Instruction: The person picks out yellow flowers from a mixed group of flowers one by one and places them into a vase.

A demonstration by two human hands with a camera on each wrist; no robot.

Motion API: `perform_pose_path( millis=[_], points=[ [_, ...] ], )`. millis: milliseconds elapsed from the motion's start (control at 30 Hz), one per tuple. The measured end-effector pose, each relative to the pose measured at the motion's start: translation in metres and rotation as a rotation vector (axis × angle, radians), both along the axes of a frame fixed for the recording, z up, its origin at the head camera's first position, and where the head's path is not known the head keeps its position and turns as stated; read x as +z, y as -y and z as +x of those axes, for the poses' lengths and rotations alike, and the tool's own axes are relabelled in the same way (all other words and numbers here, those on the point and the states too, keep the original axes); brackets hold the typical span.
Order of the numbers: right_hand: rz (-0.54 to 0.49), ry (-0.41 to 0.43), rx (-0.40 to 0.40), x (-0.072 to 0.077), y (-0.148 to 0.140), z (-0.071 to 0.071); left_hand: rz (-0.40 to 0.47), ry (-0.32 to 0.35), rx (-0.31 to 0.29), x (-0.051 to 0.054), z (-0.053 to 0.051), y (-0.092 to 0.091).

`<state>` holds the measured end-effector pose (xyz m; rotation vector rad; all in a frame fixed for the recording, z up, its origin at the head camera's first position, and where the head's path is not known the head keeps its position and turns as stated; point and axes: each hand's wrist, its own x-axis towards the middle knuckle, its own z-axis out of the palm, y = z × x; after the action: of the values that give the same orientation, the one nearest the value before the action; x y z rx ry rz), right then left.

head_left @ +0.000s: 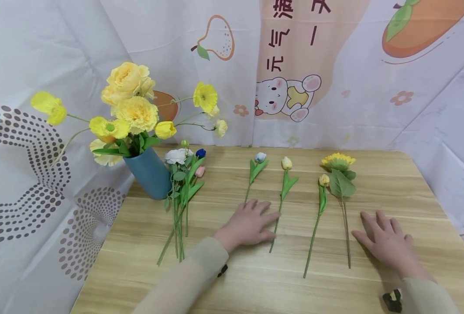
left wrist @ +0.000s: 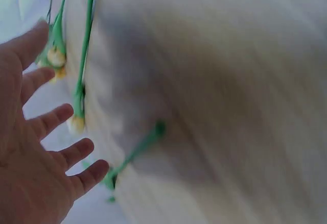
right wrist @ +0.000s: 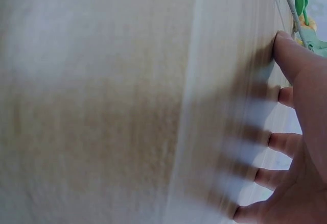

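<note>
My left hand, fingers spread, is over the lower stem of a pale blue tulip. Its fingers reach the stem of a cream tulip; whether they touch it I cannot tell. In the left wrist view the palm holds nothing. To the right lie a yellow tulip and a sunflower, their stems toward me. My right hand has its fingers spread just right of the sunflower's stem. In the right wrist view its fingertips are at the tabletop, holding nothing.
A blue vase of yellow flowers leans at the table's back left. Beside it lies a bunch with white roses, a dark blue tulip and a pink tulip. A printed curtain hangs behind the wooden table.
</note>
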<state>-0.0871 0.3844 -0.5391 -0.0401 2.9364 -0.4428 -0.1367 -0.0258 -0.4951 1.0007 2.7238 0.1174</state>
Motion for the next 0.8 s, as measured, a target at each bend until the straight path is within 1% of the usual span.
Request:
perform_pose_path(
  millis=[67,133,233,300,500,667,800],
  points=[
    [0.000,0.004,0.002,0.000,0.000,0.000,-0.042,0.001,-0.034,-0.005,0.004,-0.007],
    [-0.004,0.004,0.003,0.001,0.000,0.000,-0.084,-0.004,-0.054,-0.007,0.008,-0.012],
    [-0.002,-0.008,0.002,0.001,0.001,0.000,-0.112,-0.028,-0.053,-0.009,0.011,-0.014],
    [-0.002,-0.016,0.001,0.001,0.001,0.000,-0.112,-0.047,-0.042,-0.008,0.011,-0.012],
    [-0.002,-0.022,0.003,0.001,0.002,0.001,-0.123,-0.094,-0.011,-0.008,0.016,0.004],
    [-0.003,-0.022,0.004,0.001,0.002,0.001,-0.129,-0.125,0.009,-0.003,0.021,0.022],
    [-0.003,-0.023,0.004,0.000,0.002,0.001,-0.147,-0.161,0.016,0.001,0.022,0.036]
  ],
)
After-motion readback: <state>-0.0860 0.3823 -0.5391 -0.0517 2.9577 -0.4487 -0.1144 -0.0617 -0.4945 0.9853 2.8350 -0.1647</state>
